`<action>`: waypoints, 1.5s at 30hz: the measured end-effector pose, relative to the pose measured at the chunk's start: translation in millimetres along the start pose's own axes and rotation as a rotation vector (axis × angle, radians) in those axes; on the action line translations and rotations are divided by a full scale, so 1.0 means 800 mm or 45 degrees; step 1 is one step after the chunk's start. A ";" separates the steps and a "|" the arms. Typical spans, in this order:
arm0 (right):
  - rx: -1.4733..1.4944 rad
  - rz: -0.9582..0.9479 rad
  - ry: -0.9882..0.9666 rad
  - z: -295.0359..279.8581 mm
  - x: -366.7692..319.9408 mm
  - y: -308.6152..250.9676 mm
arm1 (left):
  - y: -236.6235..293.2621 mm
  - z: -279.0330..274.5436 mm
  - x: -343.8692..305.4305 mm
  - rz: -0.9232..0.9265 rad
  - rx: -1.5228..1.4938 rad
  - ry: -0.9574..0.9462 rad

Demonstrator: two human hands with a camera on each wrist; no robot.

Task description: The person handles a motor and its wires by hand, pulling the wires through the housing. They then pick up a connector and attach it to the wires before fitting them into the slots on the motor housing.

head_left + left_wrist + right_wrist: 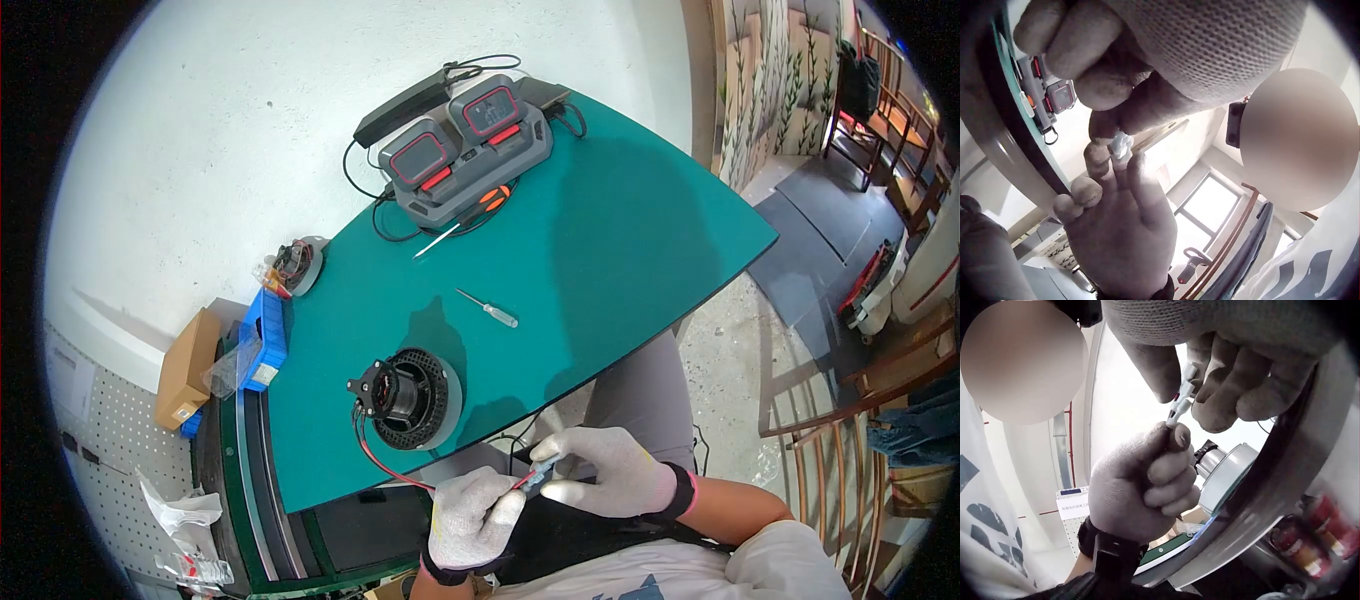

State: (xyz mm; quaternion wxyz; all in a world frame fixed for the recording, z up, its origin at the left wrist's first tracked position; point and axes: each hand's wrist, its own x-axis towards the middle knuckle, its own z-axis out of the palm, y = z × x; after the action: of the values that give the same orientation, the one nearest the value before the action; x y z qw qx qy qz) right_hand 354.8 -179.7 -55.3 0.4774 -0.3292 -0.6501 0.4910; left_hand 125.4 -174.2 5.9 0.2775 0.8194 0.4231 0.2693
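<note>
1 small pale connector [1180, 404] sits between my left hand [470, 520] and right hand [612, 480], just off the near edge of the worktop [620, 240]. My left hand is curled, thumb and finger pinching the lower end; my right is partly open, thumb and fingertips around the upper end. Red wire [388, 470] runs back to the motor [392, 392]. I'd pinch close to the joint, work the fingertips in line with the leads and leave slack. I can't tell whether the joint is fully seated.
</note>
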 end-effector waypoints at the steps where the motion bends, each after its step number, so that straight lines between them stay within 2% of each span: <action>1: 0.021 0.023 0.005 0.001 0.000 0.000 | 0.000 -0.001 0.000 -0.002 -0.001 0.001; 8: 0.077 0.055 0.021 0.002 0.002 0.000 | -0.004 0.000 -0.002 0.035 -0.049 0.006; 14: 0.065 0.110 -0.209 0.004 0.001 0.012 | -0.004 -0.001 -0.001 0.049 -0.022 -0.022; 19: 0.072 0.059 -0.118 0.004 0.001 0.006 | -0.004 0.002 0.000 0.056 -0.025 -0.018; 22: 0.069 0.046 -0.156 0.000 0.001 0.009 | -0.004 0.001 0.000 0.040 -0.029 -0.032; 25: 0.187 0.145 -0.068 0.000 0.000 0.004 | -0.004 0.000 0.001 0.070 0.020 -0.053; 27: 0.168 0.105 -0.048 0.000 0.003 -0.003 | -0.004 0.000 0.001 0.105 0.024 -0.047; 30: 0.100 0.030 -0.079 -0.003 0.005 -0.009 | -0.007 0.000 0.001 0.139 -0.001 -0.042; 32: -0.092 -0.125 -0.189 -0.008 0.007 0.002 | -0.007 -0.002 0.000 0.146 0.003 -0.088; 34: -0.070 -0.018 -0.223 -0.016 0.010 -0.008 | -0.003 -0.007 0.001 0.185 0.021 -0.164; 37: -0.264 -0.022 -0.352 -0.018 0.016 -0.021 | 0.000 -0.010 -0.003 0.175 0.090 -0.156; 40: -0.588 -0.345 -0.301 -0.008 0.025 -0.026 | -0.008 -0.007 -0.009 0.253 0.149 -0.121; 41: -0.599 -0.354 -0.336 -0.008 0.029 -0.030 | -0.010 -0.006 -0.012 0.277 0.174 -0.143; 43: -0.846 -0.340 -0.556 -0.009 0.035 -0.035 | -0.011 -0.009 -0.018 0.318 0.204 -0.166; 45: -0.837 -0.366 -0.655 -0.009 0.036 -0.032 | -0.013 -0.012 -0.021 0.353 0.165 -0.167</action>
State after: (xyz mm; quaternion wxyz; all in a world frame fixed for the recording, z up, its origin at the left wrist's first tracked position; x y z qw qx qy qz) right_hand 353.0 -159.5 -22.1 0.2336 -0.2366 -0.9086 0.2527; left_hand 104.7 -181.0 1.9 0.2113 0.9019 0.3034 0.2232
